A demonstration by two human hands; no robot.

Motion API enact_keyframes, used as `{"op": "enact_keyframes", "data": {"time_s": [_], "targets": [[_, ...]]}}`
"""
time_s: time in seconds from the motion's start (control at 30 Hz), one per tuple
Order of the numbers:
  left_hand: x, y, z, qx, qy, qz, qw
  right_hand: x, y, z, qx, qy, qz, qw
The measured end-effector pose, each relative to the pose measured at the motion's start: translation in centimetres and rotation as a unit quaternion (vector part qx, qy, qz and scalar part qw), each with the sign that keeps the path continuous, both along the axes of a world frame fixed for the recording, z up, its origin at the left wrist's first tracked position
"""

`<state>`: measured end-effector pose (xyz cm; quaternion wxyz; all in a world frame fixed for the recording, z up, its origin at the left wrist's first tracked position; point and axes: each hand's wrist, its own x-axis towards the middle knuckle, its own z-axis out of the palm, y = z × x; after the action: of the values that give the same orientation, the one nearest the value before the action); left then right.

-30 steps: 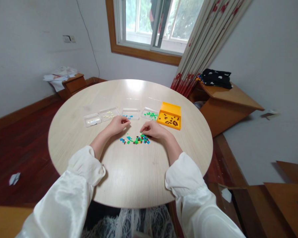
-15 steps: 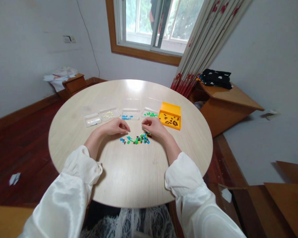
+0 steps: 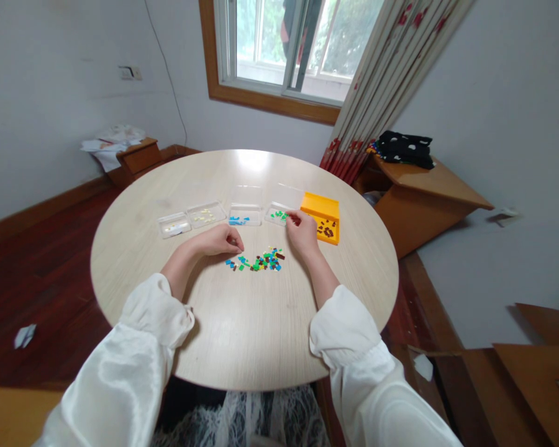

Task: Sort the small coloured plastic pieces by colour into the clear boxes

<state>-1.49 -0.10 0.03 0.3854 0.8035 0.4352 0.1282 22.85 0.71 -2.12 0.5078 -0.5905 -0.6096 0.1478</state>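
Small green, blue, brown and yellow pieces [image 3: 263, 261] lie in a loose pile on the round table [image 3: 242, 323]. My left hand [image 3: 223, 240] rests just left of and behind the pile, fingers pinched together; what they hold, if anything, is too small to name. Over the gap between the clear box of green pieces [image 3: 277, 214] and the yellow box of brown pieces [image 3: 327, 231] is my right hand [image 3: 302, 231], its fingers closed and the fingertips' contents unclear. A clear box with blue pieces [image 3: 245, 215] sits behind both hands.
Two more clear boxes, one with pale yellow pieces [image 3: 206, 214] and one with whitish pieces [image 3: 174, 225], stand at the left. Behind the table are a window [image 3: 289, 49] and a curtain [image 3: 386, 74]. A wooden cabinet [image 3: 428, 192] is at the right.
My right hand has moved away from the pile, back and to the right, to the green and yellow boxes. My left hand has barely moved.
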Motion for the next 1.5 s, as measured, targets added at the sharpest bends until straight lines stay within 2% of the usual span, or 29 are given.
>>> {"op": "enact_keyframes", "data": {"time_s": [0.13,0.3,0.57,0.73,0.9,1.2,1.5], "targets": [[0.0,-0.1,0.0,0.002,-0.005,0.000,1.000,0.4,0.7,-0.8,0.008,0.013,-0.029,0.999],[0.2,-0.5,0.2,-0.010,-0.026,0.018,0.999,0.4,1.1,-1.4,-0.008,0.043,-0.028,0.999],[0.3,0.0,-0.1,-0.002,-0.108,0.033,0.994,0.3,0.8,-1.0,-0.009,0.029,-0.027,0.999],[0.1,0.2,-0.6,-0.023,-0.147,0.050,0.988,0.2,0.5,-0.6,-0.019,0.007,-0.031,0.999],[0.1,0.1,-0.4,-0.021,-0.169,0.066,0.983,0.2,0.4,-0.5,-0.019,0.003,-0.026,0.999],[0.1,0.1,0.4,0.011,-0.147,0.072,0.986,0.2,0.4,-0.5,-0.016,0.007,-0.022,1.000],[0.3,-0.2,0.3,-0.008,-0.157,0.049,0.986,0.1,0.2,-0.4,-0.006,0.012,-0.019,1.000]]}}
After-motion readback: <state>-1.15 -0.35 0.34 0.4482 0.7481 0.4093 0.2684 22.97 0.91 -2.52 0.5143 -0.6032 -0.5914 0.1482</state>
